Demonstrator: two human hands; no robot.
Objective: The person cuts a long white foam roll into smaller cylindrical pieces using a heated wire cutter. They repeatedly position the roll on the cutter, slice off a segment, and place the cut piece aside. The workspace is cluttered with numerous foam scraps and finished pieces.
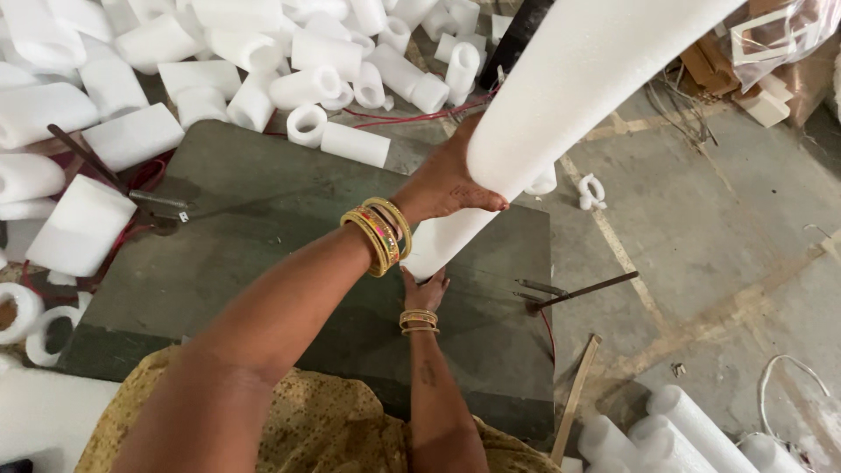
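While both hands [442, 188] grasp it | foam tube [561, 96]: long, white, tilted

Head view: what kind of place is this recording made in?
Probably a small foam-cutting workshop. Both hands steady a long white foam tube on a grey work slab, a heap of cut foam pieces lies behind, and the concrete floor is bare.

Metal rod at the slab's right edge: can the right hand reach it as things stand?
Probably yes. The right hand sits under the foam tube's lower end, and bare slab lies between it and the metal rod; it must release the tube.
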